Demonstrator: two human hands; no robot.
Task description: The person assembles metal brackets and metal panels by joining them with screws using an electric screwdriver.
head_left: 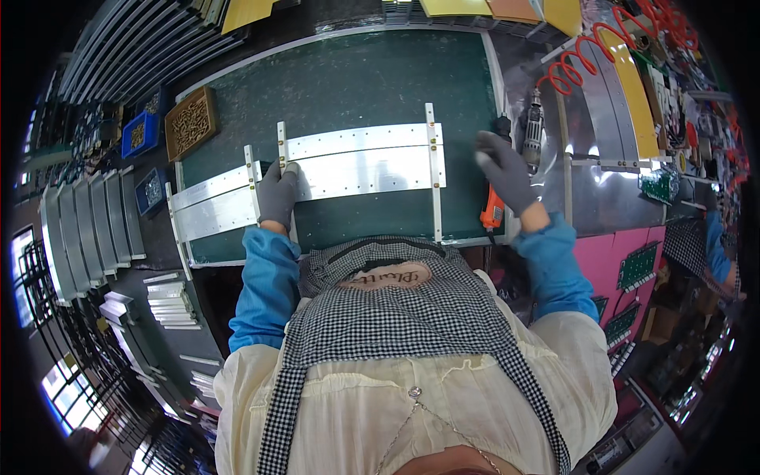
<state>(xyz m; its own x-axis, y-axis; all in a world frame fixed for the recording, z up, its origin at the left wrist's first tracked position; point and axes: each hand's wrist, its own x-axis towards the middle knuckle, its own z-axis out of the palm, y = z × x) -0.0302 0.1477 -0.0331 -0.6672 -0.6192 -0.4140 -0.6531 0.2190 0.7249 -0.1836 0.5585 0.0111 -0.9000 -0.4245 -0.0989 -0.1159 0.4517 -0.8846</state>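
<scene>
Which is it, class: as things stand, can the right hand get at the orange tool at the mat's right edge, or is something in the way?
Probably yes. The right hand hangs open just above the orange tool, empty, with nothing between them. The left hand is away on the metal strips.

Single fisheye view from the head, looking straight down over chest and checked apron onto a green mat [356, 79] close below. Left hand [277, 194] and right hand [505, 170] within arm's reach, forearms entering from the lower edge. Straight edges bending toward the dark round rim. No second view.
</scene>
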